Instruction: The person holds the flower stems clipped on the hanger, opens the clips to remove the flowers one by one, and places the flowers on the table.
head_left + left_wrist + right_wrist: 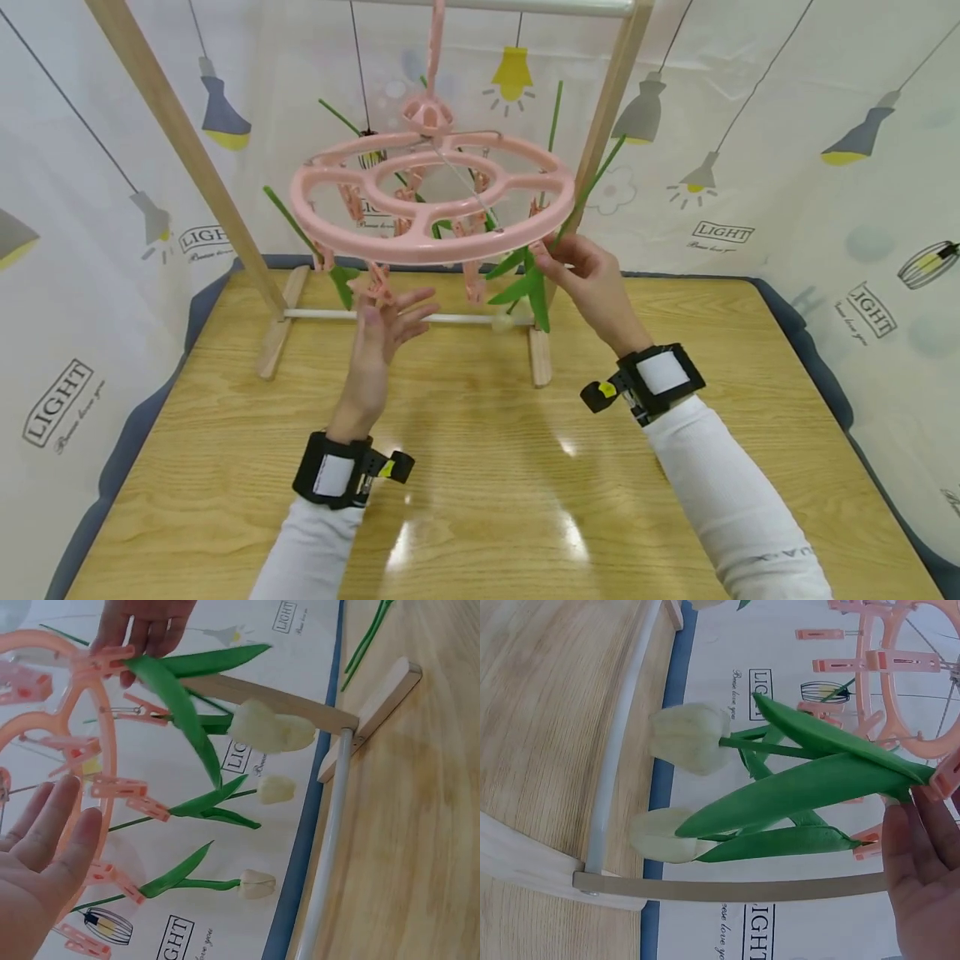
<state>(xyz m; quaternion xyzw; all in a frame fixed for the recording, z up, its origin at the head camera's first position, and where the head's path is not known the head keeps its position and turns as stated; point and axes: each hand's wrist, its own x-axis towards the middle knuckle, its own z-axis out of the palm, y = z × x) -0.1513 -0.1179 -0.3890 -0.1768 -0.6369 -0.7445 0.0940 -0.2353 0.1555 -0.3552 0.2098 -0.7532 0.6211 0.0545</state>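
A round pink clip hanger (431, 250) hangs from the rack, with pink clothespins around it. White artificial tulips with green leaves hang head down from several of them. At the right rim, my right hand (588, 279) pinches a clothespin (946, 774) between thumb and fingers, beside a tulip's stem. That tulip's white head (259, 727) points down toward the table, its long green leaves (802, 787) spread beside it. My left hand (382, 325) is raised under the near left rim with fingers extended, close to another pink clothespin (377, 285), holding nothing.
A wooden stand (180, 150) with a white lower bar (322, 314) carries the hanger above the wooden table (465, 483). Behind it is a pale cloth (787, 200) printed with lamps. A loose green stem (367, 641) shows at the top of the left wrist view.
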